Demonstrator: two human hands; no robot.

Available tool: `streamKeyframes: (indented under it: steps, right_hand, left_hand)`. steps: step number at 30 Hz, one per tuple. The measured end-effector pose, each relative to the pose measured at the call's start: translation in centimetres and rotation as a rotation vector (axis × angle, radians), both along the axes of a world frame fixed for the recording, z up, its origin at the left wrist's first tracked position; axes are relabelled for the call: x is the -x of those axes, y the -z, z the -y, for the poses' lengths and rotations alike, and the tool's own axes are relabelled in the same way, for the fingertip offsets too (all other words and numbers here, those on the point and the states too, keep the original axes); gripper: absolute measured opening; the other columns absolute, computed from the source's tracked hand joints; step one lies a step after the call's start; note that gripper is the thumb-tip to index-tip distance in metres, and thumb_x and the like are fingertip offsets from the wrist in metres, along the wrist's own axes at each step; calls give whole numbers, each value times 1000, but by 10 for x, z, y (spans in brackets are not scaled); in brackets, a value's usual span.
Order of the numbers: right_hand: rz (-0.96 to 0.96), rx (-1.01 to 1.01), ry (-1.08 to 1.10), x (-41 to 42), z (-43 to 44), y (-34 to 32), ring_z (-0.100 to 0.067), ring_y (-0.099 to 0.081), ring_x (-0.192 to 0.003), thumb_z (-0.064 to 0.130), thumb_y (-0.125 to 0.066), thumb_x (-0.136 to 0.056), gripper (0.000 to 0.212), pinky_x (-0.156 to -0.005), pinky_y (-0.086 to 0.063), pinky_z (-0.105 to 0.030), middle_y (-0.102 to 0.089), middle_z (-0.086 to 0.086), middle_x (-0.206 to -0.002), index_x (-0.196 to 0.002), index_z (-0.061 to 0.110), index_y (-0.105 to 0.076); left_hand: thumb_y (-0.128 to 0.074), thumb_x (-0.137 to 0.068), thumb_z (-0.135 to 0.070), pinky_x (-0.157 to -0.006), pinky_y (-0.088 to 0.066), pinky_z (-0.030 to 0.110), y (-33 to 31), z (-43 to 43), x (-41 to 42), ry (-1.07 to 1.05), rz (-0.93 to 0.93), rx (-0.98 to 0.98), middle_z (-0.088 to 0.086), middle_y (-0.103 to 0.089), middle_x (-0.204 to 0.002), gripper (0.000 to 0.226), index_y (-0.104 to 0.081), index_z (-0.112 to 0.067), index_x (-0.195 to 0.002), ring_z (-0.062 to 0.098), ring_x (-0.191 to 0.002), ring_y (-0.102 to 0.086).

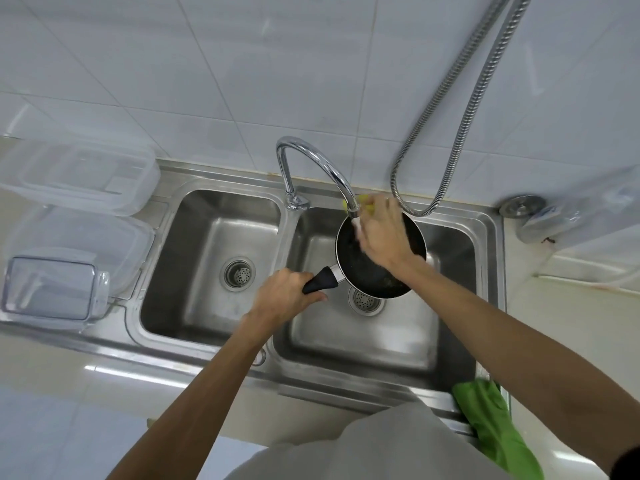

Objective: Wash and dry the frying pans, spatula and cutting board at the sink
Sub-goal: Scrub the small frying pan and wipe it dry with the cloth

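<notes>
Clear plastic containers (79, 178) grouped far L, green cloth (491, 410) near-R, metal hose (394, 178) looping top R.

Both forearms are bare down to the left hand (287, 296) and the right hand (384, 233). A plain, light grey garment (381, 448) covers the torso at bottom centre. A dark patch (631, 460) shows at the lower right edge, too cropped to identify.

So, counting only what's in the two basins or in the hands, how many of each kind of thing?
1 frying pan, gripped by the left hand
1 yellow sponge, held by the right hand
2 drain strainers
Total: 4
</notes>
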State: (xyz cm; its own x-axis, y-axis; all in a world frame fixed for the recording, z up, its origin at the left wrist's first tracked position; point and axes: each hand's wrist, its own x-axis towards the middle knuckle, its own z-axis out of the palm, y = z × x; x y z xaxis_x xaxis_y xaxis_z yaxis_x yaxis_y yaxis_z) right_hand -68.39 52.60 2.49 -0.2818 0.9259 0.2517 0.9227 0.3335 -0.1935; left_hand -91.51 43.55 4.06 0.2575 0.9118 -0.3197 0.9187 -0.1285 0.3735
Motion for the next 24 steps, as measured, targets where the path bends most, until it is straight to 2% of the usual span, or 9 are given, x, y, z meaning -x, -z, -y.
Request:
streamKeyframes:
  steps: [3,5,10,14,18,21,24]
  right_hand:
    - [44,29,-411,28,35,0,-29,-46,-94,18,-53,-88,42,-82,-38,-42,-54,-9,-121,-129,21,-54]
    - [58,49,-500,29,41,0,-27,-48,-93,23,-55,-89,38,-79,-40,-41,-56,-7,-119,-125,16,-61]
    - [119,23,-407,18,23,-9,-29,-54,-93,25,-56,-91,33,-76,-40,-43,-58,-9,-112,-118,11,-66]
    - [231,32,-355,24,15,-27,-34,-56,-86,25,-61,-85,35,-73,-42,-45,-59,-11,-113,-116,9,-64]
    - [303,-24,-256,23,17,-35,-32,-54,-89,29,-61,-85,36,-74,-42,-43,-64,-11,-108,-115,9,-63]
    - [273,-43,-199,23,23,-33,-32,-52,-95,30,-52,-91,37,-79,-42,-43,-64,-15,-110,-120,8,-60]
    - [135,-66,-131,12,28,-29,-29,-51,-94,30,-53,-95,32,-80,-44,-42,-61,-15,-113,-118,10,-63]
  left_hand:
    - [-65,-86,-58,-68,-49,38,-3,-6,-7,58,-59,-75,9,-72,-88,39,-70,-25,-106,33,-86,-67]
    - [-62,-89,-55,-71,-49,38,-7,-9,-12,97,-107,-123,8,-73,-93,38,-69,-25,-112,32,-88,-68]
    - [-61,-91,-49,-63,-39,32,-17,-19,-22,119,-151,-182,6,-73,-91,33,-69,-20,-104,30,-84,-69]
    - [-58,-91,-41,-60,-39,33,-27,-25,-26,82,-205,-246,5,-73,-86,25,-67,-19,-98,33,-78,-69]
    - [-57,-92,-30,-62,-37,35,-29,-23,-24,61,-211,-213,5,-71,-92,19,-57,-15,-104,37,-82,-69]
    - [-56,-93,-27,-62,-40,38,-23,-16,-20,58,-197,-151,5,-69,-96,19,-51,-14,-106,37,-83,-68]
    - [-54,-95,-24,-61,-38,37,-18,-7,-15,57,-180,-88,5,-67,-93,16,-48,-13,-106,34,-80,-67]
